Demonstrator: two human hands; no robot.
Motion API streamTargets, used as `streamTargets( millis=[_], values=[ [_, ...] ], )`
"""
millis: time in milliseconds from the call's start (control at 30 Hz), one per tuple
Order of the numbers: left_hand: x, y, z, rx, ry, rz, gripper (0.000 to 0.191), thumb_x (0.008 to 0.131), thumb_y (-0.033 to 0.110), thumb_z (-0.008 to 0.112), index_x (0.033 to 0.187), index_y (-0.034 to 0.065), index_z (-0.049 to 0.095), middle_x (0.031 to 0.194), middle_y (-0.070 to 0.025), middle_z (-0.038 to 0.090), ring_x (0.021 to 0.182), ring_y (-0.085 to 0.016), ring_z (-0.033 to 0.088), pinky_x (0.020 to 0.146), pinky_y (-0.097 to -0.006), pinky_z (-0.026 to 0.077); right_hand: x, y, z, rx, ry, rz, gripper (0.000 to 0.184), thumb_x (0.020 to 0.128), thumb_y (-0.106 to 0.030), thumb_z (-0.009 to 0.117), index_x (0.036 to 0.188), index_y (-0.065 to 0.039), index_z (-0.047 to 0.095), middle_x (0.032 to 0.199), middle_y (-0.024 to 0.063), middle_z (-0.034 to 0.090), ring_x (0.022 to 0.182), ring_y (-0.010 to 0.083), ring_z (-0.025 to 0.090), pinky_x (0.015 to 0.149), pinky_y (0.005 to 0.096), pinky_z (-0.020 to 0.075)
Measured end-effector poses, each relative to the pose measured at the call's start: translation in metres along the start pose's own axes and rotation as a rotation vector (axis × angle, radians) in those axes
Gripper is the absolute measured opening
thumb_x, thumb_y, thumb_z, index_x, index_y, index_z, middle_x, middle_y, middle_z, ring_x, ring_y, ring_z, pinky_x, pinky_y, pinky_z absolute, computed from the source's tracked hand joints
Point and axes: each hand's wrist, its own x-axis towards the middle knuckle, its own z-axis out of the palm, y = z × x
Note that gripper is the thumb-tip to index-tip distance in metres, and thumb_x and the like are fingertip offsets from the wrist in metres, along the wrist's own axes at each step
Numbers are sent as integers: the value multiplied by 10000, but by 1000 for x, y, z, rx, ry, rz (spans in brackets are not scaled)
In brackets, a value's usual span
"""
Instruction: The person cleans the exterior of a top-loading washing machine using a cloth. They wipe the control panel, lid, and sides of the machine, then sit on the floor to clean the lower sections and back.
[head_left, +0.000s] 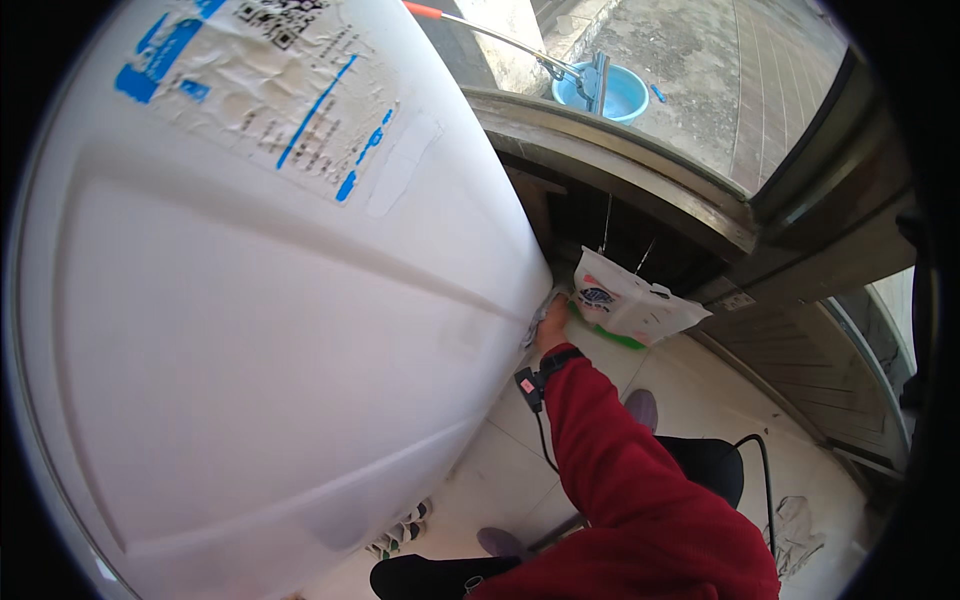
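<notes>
Only one of my hands shows. My right hand (553, 324), at the end of a red sleeve with a black strap on the wrist, reaches down beside a large white appliance (300, 352). It holds a crumpled light-coloured cloth (535, 321) against the appliance's lower edge. Much of the cloth and my fingers are hidden. Worn, partly torn stickers (277, 97) with printing cover the panel's upper part. Just right of the hand hangs a white plastic bag (630, 300) with a green bottom edge. My left hand is out of view.
Behind the bag runs a dark wooden frame with a sill (615, 154). Beyond it, a blue basin (626, 94) holds a mop head (598, 82). Several shoes (401, 532) lie by the appliance's base. A crumpled cloth (796, 536) lies on the tiled floor. A black cable (765, 472) loops near my leg.
</notes>
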Motion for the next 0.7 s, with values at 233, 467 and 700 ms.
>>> streamTargets(
  millis=[233,467,700],
  values=[
    [13,-4,8,8,-145,47,374,743,262,774,553,4,583,576,-131,634,508,-297,597,492,-436,448,-116,-52,16,-127,54,-112,526,982,-325,366,1197,112,566,1281,286,582,1164,426,549,1004,447,420],
    [-13,-40,25,-95,0,154,193,951,127,510,1073,0,590,1015,-153,601,961,-346,563,872,-417,453,-242,-183,61,-304,-6,-185,551,973,-319,409,1326,95,495,1417,290,466,1335,414,423,1128,451,326],
    [-16,-28,25,-417,-1,-57,230,993,154,453,1026,-28,589,932,-198,602,861,-400,561,780,-488,446,-389,-302,106,-247,-172,-635,633,1004,-291,461,1505,52,282,1586,251,222,1471,392,206,1214,452,181]
  ],
)
